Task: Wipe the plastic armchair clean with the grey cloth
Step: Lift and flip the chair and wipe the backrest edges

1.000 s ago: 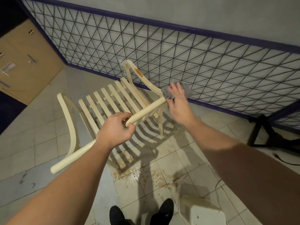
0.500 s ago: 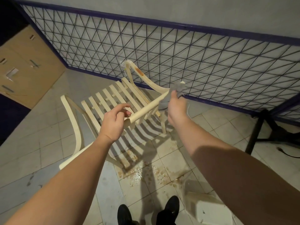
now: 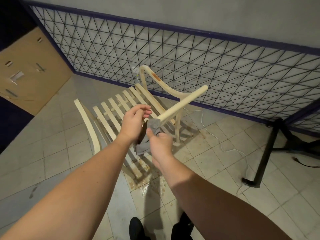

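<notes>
The cream plastic armchair (image 3: pixel 119 108) with a slatted seat stands on the tiled floor in front of me, its top rail (image 3: pixel 183 103) running diagonally toward the fence. My right hand (image 3: pixel 160 142) grips the grey cloth (image 3: pixel 153 123), which is bunched against the rail near its middle. Part of the cloth hangs down below my hands. My left hand (image 3: pixel 134 121) hovers just left of the cloth with relaxed fingers and holds nothing. A rust-coloured stain marks the far armrest (image 3: pixel 155 77).
A dark metal mesh fence (image 3: pixel 190 54) runs behind the chair. A black metal stand (image 3: pixel 266 153) and a white cable (image 3: pixel 223 146) lie to the right. A wet, dirty patch (image 3: pixel 150 184) spreads under the chair. A brown door (image 3: pixel 26 71) is at left, and my shoes (image 3: pixel 138 227) are below.
My left hand has let go of the top rail and opened. My right hand has slid the cloth from the rail's far end back toward its middle.
</notes>
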Tool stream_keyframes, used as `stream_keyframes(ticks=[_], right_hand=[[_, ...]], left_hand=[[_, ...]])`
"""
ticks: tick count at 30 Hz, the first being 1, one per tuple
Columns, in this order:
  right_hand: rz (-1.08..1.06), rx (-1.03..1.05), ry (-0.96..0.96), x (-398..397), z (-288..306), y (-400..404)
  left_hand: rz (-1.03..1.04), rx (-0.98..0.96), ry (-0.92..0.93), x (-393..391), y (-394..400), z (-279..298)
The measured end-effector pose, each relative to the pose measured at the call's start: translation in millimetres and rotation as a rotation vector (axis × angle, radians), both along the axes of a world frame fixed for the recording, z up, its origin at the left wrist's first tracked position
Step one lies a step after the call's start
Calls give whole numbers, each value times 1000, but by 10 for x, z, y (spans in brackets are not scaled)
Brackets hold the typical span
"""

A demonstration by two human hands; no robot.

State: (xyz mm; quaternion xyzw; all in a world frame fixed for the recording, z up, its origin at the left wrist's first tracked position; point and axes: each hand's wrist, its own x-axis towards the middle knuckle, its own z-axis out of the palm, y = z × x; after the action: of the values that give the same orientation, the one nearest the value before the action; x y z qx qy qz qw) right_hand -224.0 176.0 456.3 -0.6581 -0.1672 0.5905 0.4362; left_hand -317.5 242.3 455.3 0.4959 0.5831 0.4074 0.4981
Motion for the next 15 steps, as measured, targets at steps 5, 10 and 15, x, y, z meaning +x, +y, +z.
stream_keyframes(ticks=[5,10,15], right_hand=[[425,-21,156,-219,-87,-299],[117,65,-319,350,44,1],[606,616,-1058,922,246,746]], left_hand=[[-161,-114,135,-402,-98,111],[-293,-144,426,-863,-236,174],[-592,-174,804,-913,-420,29]])
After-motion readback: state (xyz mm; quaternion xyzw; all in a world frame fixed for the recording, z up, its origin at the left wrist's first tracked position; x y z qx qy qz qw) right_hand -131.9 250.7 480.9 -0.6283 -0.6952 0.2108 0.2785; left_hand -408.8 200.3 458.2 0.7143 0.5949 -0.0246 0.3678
